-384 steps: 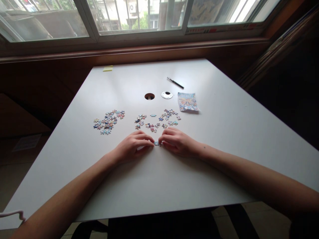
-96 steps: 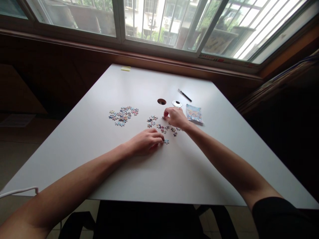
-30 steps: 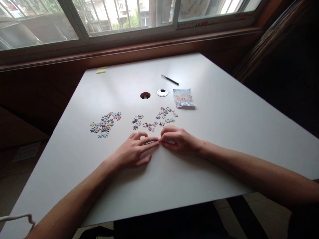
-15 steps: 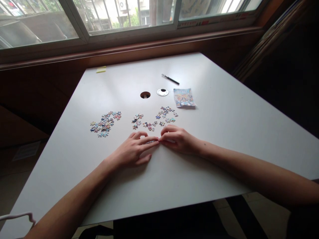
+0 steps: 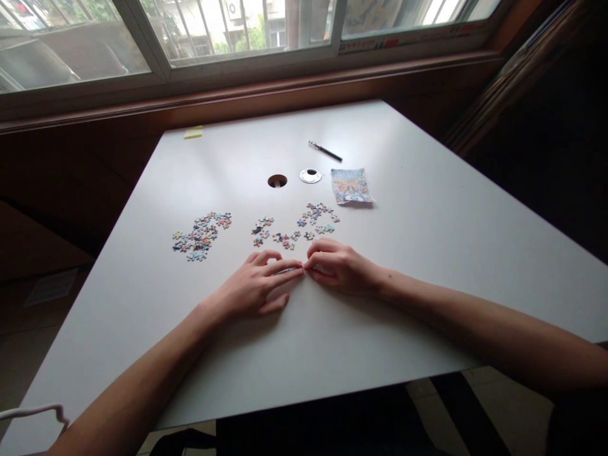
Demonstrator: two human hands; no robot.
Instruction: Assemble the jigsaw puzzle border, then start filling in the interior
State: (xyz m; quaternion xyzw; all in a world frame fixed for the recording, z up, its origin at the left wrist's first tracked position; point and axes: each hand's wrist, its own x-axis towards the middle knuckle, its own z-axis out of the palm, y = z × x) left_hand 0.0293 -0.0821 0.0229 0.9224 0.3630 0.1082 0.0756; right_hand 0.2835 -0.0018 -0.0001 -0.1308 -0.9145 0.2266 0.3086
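My left hand (image 5: 259, 282) lies low over the white table, fingers stretched out and thumb apart. Under its fingers shows a thin strip of joined jigsaw puzzle pieces (image 5: 286, 270), mostly covered. My right hand (image 5: 335, 263) is pinched at the left hand's fingertips, closed on a small jigsaw puzzle piece (image 5: 304, 268) that is nearly hidden. Just beyond the hands lie loose groups of puzzle pieces, one in the middle (image 5: 284, 240) and another behind the right hand (image 5: 316, 214). A larger pile of pieces (image 5: 197, 237) spreads to the left.
A printed puzzle packet (image 5: 352, 185) lies at the back right, with a black pen (image 5: 325, 151) behind it. Near them are a cable hole (image 5: 277, 182) and its round metal cover (image 5: 310, 176). A yellow sticky note (image 5: 193, 132) is at the far left edge; a white cable (image 5: 35, 411) is at front left.
Almost nothing differs. My right hand has shifted very slightly to the right at the left fingertips; the left hand and the pieces look the same.
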